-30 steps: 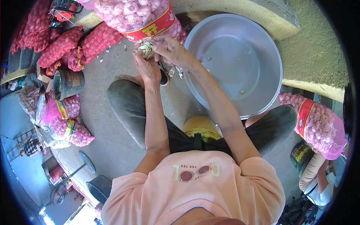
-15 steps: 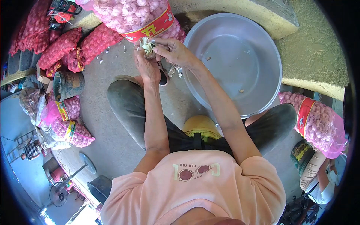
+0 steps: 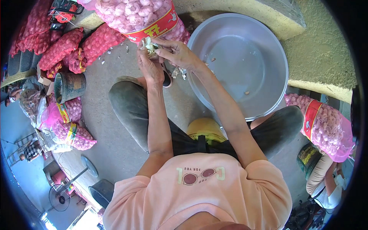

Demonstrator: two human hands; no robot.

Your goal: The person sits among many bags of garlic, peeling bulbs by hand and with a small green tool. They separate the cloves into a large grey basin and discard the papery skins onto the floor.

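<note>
A partly peeled garlic bulb (image 3: 150,46) with pale loose skin is held at the top centre. My left hand (image 3: 150,66) cups it from below, fingers wrapped round its left side. My right hand (image 3: 175,53) is at its right side, fingers bent against the bulb; whether they hold anything small cannot be made out. To the right stands a wide grey basin (image 3: 237,73) with a few small bits in it. Just beyond the hands is a large net bag of garlic (image 3: 134,17) with a red and yellow band.
Red net bags (image 3: 101,43) and a dark bucket (image 3: 70,87) stand at the left. Garlic bags (image 3: 326,124) and a seated person (image 3: 326,184) are at the right. A yellow stool (image 3: 207,130) is between the legs. Skin scraps (image 3: 179,72) lie near the basin.
The fingers have shifted slightly on the bulb, and its pale skin stands out more. More small bits show at the basin's left side. Another person now shows at the far left.
</note>
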